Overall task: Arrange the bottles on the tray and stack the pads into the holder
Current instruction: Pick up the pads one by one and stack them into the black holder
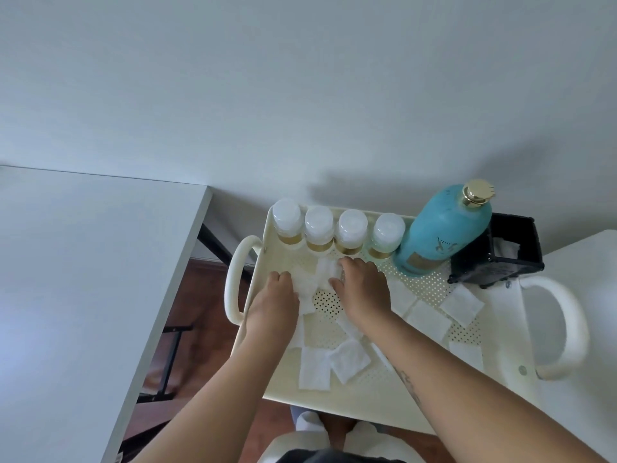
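Several small clear bottles [319,228] with white caps and gold bands stand in a row along the far edge of the cream perforated tray [430,285]. A tall teal bottle [440,228] with a gold cap stands at their right end. White square pads [350,359] lie scattered over the tray floor. My left hand [278,295] presses on a pad [305,289] at the tray's left side. My right hand [362,285] has its fingers closed on a bunch of pads [325,270] near the small bottles. The black holder [497,259] at the far right has a pad inside.
A white table [83,279] stands to the left, across a gap showing wooden floor. The tray has looped handles at its left [235,282] and right [567,325] ends. A white wall rises right behind the bottles. A white surface lies at the far right.
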The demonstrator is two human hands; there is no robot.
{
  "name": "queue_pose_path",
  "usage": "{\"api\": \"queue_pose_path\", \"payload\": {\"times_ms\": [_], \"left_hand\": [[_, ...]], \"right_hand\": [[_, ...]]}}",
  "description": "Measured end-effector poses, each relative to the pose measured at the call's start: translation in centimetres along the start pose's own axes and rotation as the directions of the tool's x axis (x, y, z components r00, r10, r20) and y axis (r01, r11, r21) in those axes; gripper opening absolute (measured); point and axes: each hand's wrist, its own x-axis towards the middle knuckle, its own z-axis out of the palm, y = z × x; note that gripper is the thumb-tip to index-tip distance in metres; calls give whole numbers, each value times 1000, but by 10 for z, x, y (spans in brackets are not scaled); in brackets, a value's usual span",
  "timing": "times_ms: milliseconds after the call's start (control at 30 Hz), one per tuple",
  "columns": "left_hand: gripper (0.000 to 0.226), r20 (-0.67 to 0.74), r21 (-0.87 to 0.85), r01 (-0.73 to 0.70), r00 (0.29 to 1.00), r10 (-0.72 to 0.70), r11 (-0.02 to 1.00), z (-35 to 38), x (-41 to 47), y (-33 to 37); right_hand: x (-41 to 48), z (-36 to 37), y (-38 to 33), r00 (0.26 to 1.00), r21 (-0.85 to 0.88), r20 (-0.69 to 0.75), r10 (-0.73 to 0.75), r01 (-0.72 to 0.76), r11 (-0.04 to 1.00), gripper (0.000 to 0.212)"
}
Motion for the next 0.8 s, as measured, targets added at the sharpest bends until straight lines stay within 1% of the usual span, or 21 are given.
{"api": "queue_pose_path", "payload": {"times_ms": [100, 200, 367, 467, 500, 567, 633, 700, 800], "left_hand": [[11, 6, -1, 5, 1000, -5, 1000, 0, 0, 1], [9, -25, 38, -19, 999, 20, 999, -1, -3, -1], [22, -110, 105, -83, 989, 95, 991, -1, -5, -5], [16, -123, 88, -93, 987, 103, 992, -4, -6, -7], [13, -124, 69, -95, 987, 103, 993, -6, -7, -7], [7, -161, -24, -95, 983, 90, 995, -8, -7, -7], [10, -208, -153, -89, 977, 56, 984, -10, -9, -7], [12, -220, -279, -72, 975, 10, 958, -12, -15, -8], [10, -202, -429, -49, 978, -43, 902, -15, -24, -8]], "right_hand": [[0, -1, -1, 1000, 52, 5, 24, -25, 998, 25], [-3, -4, -1, 999, 101, -4, 36, -36, 994, 21], [-15, -12, 4, 992, 293, -62, 106, -84, 953, 20], [-22, -18, 8, 990, 396, -56, 133, -100, 913, 16], [-25, -20, 10, 989, 421, -52, 140, -106, 901, 14], [-29, -23, 13, 986, 459, -59, 154, -111, 882, 11], [-34, -25, 17, 983, 491, -70, 167, -112, 864, 9], [-38, -28, 21, 982, 507, -67, 175, -117, 854, 8], [-45, -34, 28, 986, 523, -66, 155, -98, 847, 7]]}}
